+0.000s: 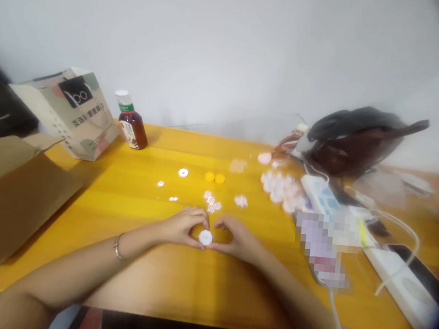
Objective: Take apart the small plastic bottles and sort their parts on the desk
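Observation:
A small white round disc with a scalloped edge is upheld above the front of the yellow table. My left hand pinches it, forefinger at the top and thumb at the bottom. My right hand is close on the other side, its thumb by the disc's lower right edge and its forefinger curved apart from it. Beyond the hands lie several small pink-and-white patterned pieces, a cluster of tiny white pieces, two yellow discs and a white ring-like disc. Smaller white pieces rest to the left.
On the left stand a cardboard box, a paper bag and a dark red bottle. To the right are pale round pieces, power strips with cables, a blurred-out phone-like object and a dark bag.

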### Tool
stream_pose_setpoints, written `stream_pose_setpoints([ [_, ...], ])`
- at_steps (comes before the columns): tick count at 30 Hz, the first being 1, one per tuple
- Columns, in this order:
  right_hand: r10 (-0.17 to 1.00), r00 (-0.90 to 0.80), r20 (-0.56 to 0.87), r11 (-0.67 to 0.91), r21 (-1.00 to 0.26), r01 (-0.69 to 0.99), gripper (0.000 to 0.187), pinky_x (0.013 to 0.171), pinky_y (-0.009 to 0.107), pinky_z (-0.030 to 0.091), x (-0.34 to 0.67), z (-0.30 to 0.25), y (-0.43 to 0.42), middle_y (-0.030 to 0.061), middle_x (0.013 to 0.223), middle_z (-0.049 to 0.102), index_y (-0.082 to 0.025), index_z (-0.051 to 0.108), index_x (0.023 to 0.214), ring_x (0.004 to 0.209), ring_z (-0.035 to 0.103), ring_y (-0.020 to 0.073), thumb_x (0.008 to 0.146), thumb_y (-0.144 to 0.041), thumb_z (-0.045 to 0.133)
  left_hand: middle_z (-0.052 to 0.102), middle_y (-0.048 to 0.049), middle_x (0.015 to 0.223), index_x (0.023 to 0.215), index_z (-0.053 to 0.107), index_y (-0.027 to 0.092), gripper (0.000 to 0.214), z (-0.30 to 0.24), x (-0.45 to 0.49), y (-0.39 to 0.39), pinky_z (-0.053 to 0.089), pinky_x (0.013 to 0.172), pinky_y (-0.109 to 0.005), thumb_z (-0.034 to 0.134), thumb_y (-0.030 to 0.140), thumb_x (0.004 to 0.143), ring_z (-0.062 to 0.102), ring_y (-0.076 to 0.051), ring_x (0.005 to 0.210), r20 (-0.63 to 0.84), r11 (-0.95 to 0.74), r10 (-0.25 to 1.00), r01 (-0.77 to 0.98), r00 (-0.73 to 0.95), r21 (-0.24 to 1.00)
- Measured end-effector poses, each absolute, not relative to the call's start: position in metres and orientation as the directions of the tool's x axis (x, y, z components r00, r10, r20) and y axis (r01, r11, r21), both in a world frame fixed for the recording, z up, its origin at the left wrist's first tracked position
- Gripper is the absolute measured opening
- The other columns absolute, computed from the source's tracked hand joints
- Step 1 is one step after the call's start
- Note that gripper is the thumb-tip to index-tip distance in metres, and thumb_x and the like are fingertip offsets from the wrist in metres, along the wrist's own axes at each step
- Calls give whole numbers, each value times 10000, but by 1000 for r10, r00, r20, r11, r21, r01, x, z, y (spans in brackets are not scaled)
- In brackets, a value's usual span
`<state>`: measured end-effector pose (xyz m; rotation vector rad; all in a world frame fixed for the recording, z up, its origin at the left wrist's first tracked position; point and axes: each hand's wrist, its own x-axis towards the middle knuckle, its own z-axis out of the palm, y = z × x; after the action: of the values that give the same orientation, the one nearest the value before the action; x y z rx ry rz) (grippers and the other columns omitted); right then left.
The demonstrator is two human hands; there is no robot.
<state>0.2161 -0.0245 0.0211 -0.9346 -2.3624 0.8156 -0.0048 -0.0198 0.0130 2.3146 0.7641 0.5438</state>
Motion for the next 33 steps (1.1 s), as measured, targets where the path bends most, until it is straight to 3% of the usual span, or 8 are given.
stream_pose_setpoints([
  [3, 733, -654, 188, 584, -668, 462, 424, 704, 297, 447, 213, 15, -29, 34, 868, 568, -210, 512, 926, 793, 536, 178, 631, -428, 724, 551, -47, 997, 956, 545, 199, 398, 12, -5, -20, 347, 864, -311, 705, 410, 659, 494, -196, 959, 190, -632, 646, 378, 739, 676],
  [8, 731, -652, 199, 602, -637, 481, 417, 722, 308, 434, 209, 13, -30, 38, 872, 556, -215, 513, 951, 825, 525, 189, 639, -390, 727, 552, -52, 983, 961, 532, 197, 410, 12, -5, -20, 355, 862, -316, 694, 430, 666, 494, -196, 950, 213, -642, 637, 357, 741, 679],
  [18, 708, -678, 199, 634, -602, 485, 286, 715, 299, 401, 208, 10, -31, 37, 866, 560, -222, 544, 913, 843, 530, 191, 705, -361, 682, 534, -34, 844, 867, 524, 166, 139, 16, -5, -23, 406, 720, -242, 552, 287, 804, 497, -134, 784, 217, -624, 618, 303, 756, 721],
  [23, 712, -665, 223, 640, -596, 485, 197, 700, 283, 387, 206, 5, -31, 34, 863, 559, -214, 537, 865, 837, 535, 180, 730, -300, 653, 539, -31, 829, 845, 557, 163, 134, 13, -4, -22, 405, 711, -228, 556, 291, 804, 508, -128, 781, 205, -612, 627, 313, 752, 726],
  [33, 735, -634, 242, 641, -555, 531, 199, 661, 282, 376, 202, 1, -31, 29, 793, 542, -198, 496, 790, 775, 514, 183, 678, -243, 656, 565, 18, 688, 820, 598, 159, 121, 13, 8, -32, 352, 547, -175, 560, 267, 784, 492, -86, 596, -40, -374, 823, 594, 566, 713],
])
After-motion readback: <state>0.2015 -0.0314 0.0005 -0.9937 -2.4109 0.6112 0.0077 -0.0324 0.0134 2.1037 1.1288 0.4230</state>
